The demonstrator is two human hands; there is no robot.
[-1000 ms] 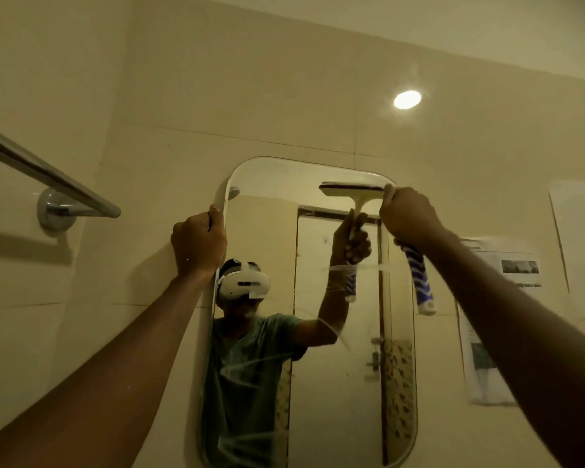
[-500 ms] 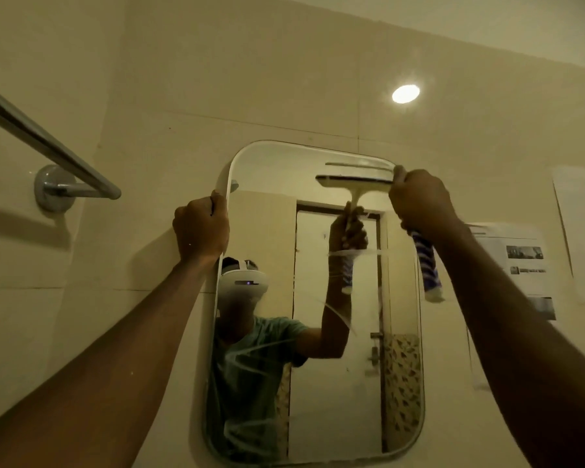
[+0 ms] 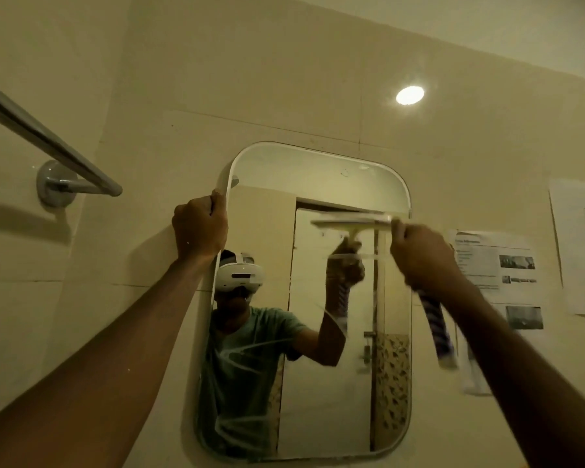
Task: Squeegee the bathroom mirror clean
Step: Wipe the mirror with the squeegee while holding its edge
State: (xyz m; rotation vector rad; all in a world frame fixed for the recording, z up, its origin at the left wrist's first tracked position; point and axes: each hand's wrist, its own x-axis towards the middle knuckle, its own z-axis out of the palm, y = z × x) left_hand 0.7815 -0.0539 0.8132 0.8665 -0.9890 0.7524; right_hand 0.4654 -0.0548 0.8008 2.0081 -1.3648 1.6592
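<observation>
Squeegee (image 3: 434, 327) blurred in right hand (image 3: 423, 255); left hand (image 3: 200, 228) grips mirror (image 3: 318, 170).

My left hand (image 3: 200, 228) and right hand (image 3: 423, 256) are both bare: no gloves, rings or watch that I can make out, and no sleeve reaches either forearm in the direct view. The right one is smeared by motion blur, so its fine detail is lost. In the mirror (image 3: 318, 170), at about 9 o'clock of the glass, my reflection wears a white headset (image 3: 238, 273) with a band running over the top of my head and a small dark strip on its front. Below it, towards 7 o'clock, I have on a teal short-sleeved T-shirt (image 3: 247, 359), its sleeve ending above the elbow.
</observation>
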